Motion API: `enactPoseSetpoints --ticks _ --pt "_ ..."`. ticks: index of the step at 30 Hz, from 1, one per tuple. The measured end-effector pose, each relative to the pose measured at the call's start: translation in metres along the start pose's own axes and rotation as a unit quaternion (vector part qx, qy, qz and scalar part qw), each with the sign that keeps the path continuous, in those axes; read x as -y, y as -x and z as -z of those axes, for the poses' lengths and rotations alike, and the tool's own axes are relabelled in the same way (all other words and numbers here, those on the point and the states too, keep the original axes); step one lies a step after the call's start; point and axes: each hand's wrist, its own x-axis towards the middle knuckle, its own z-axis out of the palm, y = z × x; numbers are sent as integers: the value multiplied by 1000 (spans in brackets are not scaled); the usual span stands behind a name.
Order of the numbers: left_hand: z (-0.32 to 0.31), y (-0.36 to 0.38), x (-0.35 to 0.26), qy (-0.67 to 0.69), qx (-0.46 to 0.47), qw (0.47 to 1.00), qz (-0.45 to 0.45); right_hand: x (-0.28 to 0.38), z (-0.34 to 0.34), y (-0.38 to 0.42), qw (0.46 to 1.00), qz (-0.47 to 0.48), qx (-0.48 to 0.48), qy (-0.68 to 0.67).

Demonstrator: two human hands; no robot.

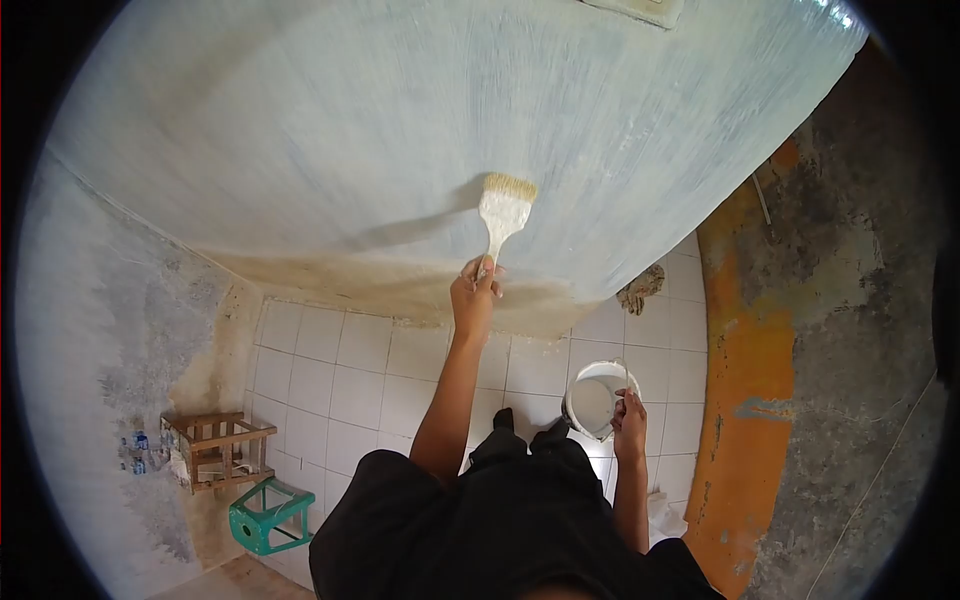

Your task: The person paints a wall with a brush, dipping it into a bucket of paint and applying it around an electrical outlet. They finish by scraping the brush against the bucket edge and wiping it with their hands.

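Observation:
My left hand (475, 292) reaches forward with its fingers closed around the handle of a wide paintbrush (506, 208). The brush is coated in white paint, and its pale bristles point up at the wall (340, 130), which carries streaky bluish-white strokes. A shadow of brush and arm falls on the wall to the left. Down by my right side, my right hand (629, 420) grips the handle of a white bucket (576, 400). Whitish paint lies inside the bucket, which overlaps the floor near my feet in this view.
A wooden frame stool (222, 447) and a green plastic stool (262, 516) stand at the left. A crumpled rag (641, 289) lies on the tiled floor (330, 350) by the wall's corner. An orange and grey wall (755, 400) rises on the right.

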Motion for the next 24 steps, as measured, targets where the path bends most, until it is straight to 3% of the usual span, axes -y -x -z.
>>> enactPoseSetpoints --ticks 5,11,13,18,22,24 --pt "40 0 103 -64 -37 995 74 9 -13 1 999 18 28 15" --pt "88 23 160 -101 -68 983 134 24 -27 -12 994 48 76 59" --pt "95 42 141 -128 -70 980 132 32 -35 -11 992 47 87 76" --pt "95 71 50 -196 24 980 23 44 -57 -5 983 69 144 85" --pt "69 84 -17 -156 96 979 -86 59 -71 9 977 72 193 56" --pt "54 90 -37 -193 117 970 -87 62 -74 13 973 65 221 25"
